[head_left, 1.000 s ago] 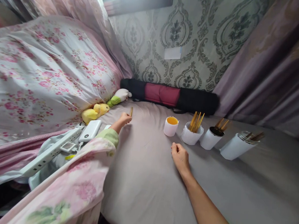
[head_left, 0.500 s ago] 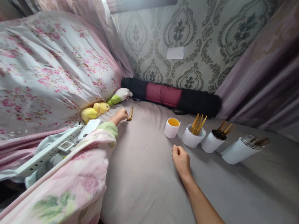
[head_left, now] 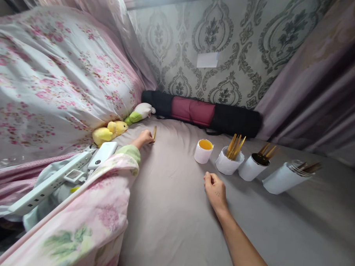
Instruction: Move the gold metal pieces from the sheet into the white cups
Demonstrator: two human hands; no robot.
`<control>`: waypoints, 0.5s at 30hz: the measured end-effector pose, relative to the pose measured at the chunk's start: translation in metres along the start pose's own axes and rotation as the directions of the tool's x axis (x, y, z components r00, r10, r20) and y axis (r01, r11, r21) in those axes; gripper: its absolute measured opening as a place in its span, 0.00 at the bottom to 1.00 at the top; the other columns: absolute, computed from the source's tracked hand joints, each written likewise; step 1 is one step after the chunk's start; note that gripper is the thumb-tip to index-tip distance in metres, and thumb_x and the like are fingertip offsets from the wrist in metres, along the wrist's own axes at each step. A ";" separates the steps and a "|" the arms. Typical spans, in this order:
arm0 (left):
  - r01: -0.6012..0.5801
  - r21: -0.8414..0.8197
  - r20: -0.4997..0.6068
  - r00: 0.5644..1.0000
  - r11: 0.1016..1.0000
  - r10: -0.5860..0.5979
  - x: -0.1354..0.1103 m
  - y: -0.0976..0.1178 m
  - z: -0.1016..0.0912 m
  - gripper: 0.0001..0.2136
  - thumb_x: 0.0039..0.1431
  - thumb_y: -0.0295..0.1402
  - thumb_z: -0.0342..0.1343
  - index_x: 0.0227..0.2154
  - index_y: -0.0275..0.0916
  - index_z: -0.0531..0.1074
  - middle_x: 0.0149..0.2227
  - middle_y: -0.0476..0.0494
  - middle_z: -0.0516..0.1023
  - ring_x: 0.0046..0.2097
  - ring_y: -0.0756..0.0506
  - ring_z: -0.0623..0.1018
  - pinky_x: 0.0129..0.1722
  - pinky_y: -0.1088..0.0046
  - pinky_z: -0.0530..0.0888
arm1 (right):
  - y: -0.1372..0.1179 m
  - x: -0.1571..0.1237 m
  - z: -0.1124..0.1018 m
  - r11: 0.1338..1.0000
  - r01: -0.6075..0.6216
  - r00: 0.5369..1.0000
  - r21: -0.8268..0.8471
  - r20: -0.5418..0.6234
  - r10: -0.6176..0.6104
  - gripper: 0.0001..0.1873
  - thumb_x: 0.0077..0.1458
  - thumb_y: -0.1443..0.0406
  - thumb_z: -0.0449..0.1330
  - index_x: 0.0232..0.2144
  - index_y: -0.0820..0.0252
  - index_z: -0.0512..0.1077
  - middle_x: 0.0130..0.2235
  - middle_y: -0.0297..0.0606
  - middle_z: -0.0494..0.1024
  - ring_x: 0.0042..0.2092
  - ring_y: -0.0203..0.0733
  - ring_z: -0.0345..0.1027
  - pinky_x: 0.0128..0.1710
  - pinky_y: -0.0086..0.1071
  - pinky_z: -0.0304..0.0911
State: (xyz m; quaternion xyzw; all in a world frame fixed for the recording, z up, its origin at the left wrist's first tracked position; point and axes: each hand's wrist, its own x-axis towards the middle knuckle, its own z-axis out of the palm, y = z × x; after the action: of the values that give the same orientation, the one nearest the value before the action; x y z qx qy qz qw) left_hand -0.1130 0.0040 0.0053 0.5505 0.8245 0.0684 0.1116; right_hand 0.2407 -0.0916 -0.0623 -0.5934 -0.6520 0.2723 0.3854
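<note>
My left hand (head_left: 146, 137) reaches out on the left side of the bed, its fingers pinched at the lower end of a few slim gold-coloured utensils (head_left: 154, 133); their exact kind is too small to make out. My right hand (head_left: 215, 189) rests on the sheet in a loose fist, with nothing visible in it. Beyond it stands a white-wrapped cup (head_left: 203, 154) with a yellow inside and no utensils showing. To its right are a wider white cup (head_left: 229, 167) with gold utensils, a white cup with a dark inside (head_left: 250, 170), and a white-wrapped glass jar (head_left: 279, 180), both also holding utensils.
A long black and maroon bag (head_left: 193, 111) lies against the patterned wall. Along the left are a yellow plush toy (head_left: 107, 134), a green and white plush toy (head_left: 140, 113), a white power strip (head_left: 50, 184) and a white device (head_left: 101, 155). The grey sheet (head_left: 165, 203) spreads between.
My left hand has moved slightly right and its fingertips have come onto the gold utensils. My right hand stays put. The view has shifted a little.
</note>
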 end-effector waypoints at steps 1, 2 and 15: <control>0.001 0.000 0.003 1.000 1.000 -0.001 -0.001 0.001 0.000 0.09 0.43 0.30 0.57 0.29 0.32 0.76 0.30 0.39 0.76 0.34 0.45 0.73 0.33 0.76 0.67 | 0.000 0.000 0.000 1.000 0.000 1.000 -0.001 -0.001 0.000 0.24 0.55 0.50 0.44 0.25 0.61 0.69 0.23 0.38 0.72 0.23 0.36 0.61 0.23 0.27 0.52; 0.002 0.000 0.007 1.000 1.000 -0.002 -0.001 0.001 0.000 0.09 0.43 0.30 0.57 0.29 0.32 0.75 0.30 0.39 0.76 0.34 0.45 0.73 0.33 0.76 0.67 | 0.000 0.000 0.000 1.000 -0.002 1.000 -0.002 -0.001 0.002 0.24 0.55 0.50 0.44 0.25 0.61 0.69 0.22 0.39 0.72 0.23 0.37 0.61 0.23 0.27 0.52; 0.004 -0.083 0.030 1.000 0.997 -0.002 0.003 0.000 0.004 0.08 0.40 0.28 0.58 0.28 0.32 0.75 0.27 0.40 0.75 0.33 0.45 0.74 0.34 0.74 0.68 | 0.000 -0.001 0.001 1.000 -0.017 1.000 0.021 0.004 0.017 0.25 0.54 0.49 0.44 0.26 0.61 0.70 0.23 0.39 0.73 0.23 0.36 0.62 0.22 0.27 0.52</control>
State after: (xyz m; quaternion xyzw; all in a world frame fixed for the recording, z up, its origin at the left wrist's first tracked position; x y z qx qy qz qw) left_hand -0.1132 0.0067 0.0008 0.5451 0.8200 0.0944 0.1466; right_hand 0.2404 -0.0924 -0.0632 -0.5944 -0.6446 0.2836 0.3882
